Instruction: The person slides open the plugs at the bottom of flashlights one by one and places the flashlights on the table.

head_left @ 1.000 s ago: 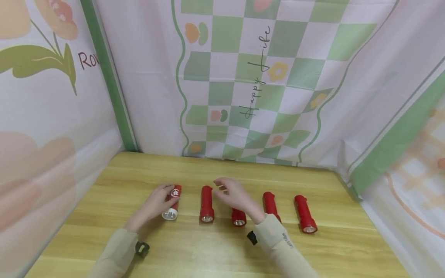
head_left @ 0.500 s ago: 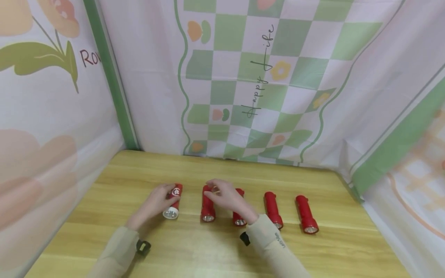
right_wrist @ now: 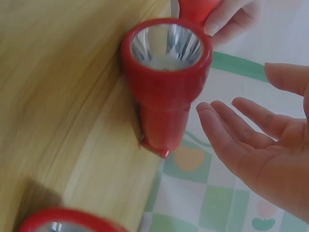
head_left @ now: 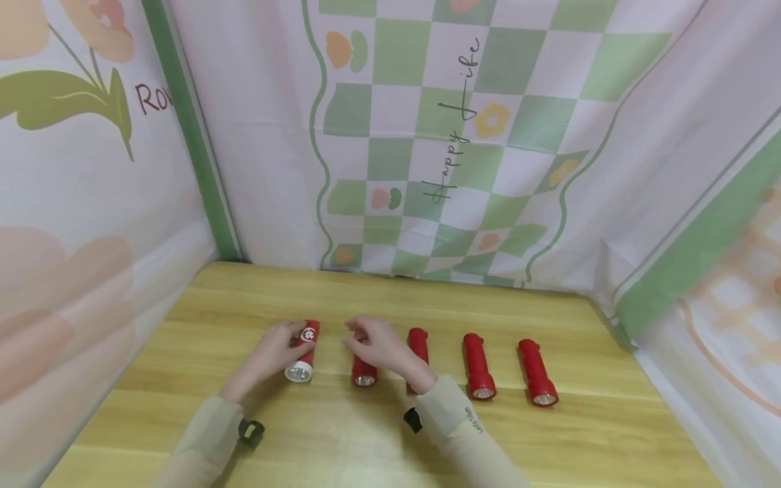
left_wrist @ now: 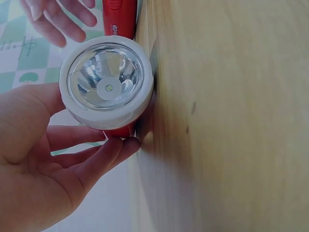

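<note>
A row of flashlights lies on the wooden table, lens ends towards me. At the left end, my left hand (head_left: 268, 356) holds a red flashlight with a white rim (head_left: 299, 371), thumb on one side and fingers on the other in the left wrist view, where its clear lens (left_wrist: 108, 79) faces the camera. My right hand (head_left: 381, 347) hovers over the second, all-red flashlight (head_left: 364, 375), hiding its back half in the head view. The right wrist view shows the right hand's fingers (right_wrist: 231, 130) loosely bent and apart from that flashlight's red body (right_wrist: 166, 116).
Three more red flashlights lie to the right: one (head_left: 418, 342) partly behind my right wrist, one (head_left: 478, 366) beyond it, and one (head_left: 537, 373) at the right end. Patterned curtains (head_left: 268, 169) enclose the wooden table (head_left: 342, 440) at the back and sides.
My right hand has moved left, from between the second and third flashlights to over the second. The left hand keeps its hold on the white-rimmed flashlight.
</note>
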`<action>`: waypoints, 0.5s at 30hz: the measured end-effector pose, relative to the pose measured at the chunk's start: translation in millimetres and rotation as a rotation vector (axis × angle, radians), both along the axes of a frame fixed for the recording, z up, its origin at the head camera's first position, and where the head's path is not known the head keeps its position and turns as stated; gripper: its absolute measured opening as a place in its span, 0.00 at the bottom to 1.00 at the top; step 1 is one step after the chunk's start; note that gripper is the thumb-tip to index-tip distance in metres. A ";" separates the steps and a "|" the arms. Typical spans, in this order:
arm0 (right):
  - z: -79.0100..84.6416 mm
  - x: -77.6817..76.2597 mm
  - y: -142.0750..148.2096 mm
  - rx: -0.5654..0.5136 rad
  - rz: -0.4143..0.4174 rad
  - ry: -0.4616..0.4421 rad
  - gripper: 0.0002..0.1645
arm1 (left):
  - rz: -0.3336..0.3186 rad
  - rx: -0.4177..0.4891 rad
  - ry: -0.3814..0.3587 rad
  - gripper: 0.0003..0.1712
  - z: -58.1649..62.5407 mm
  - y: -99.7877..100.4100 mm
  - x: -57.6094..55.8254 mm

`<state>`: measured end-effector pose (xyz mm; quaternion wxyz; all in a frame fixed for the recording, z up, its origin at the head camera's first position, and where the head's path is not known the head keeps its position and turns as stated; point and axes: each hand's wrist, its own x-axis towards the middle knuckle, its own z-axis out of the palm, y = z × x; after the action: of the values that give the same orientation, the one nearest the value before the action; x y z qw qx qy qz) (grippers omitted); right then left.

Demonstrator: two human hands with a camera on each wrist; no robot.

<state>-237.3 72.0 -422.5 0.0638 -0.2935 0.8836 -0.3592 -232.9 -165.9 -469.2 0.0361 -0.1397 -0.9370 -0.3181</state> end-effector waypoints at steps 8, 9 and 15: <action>-1.7 1.4 -11.8 -0.003 0.017 -0.035 0.25 | -0.004 -0.001 -0.008 0.28 1.6 -0.7 -0.2; -2.0 1.6 -13.3 0.009 0.016 -0.039 0.25 | -0.007 -0.001 -0.006 0.28 1.0 -1.1 -0.4; -1.5 3.6 -23.7 0.033 0.016 -0.064 0.26 | -0.025 0.012 -0.002 0.26 0.5 -3.0 -0.7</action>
<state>-233.6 48.2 -424.0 0.1000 -0.2878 0.8845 -0.3534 -233.6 -168.9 -468.7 0.0319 -0.1511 -0.9333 -0.3242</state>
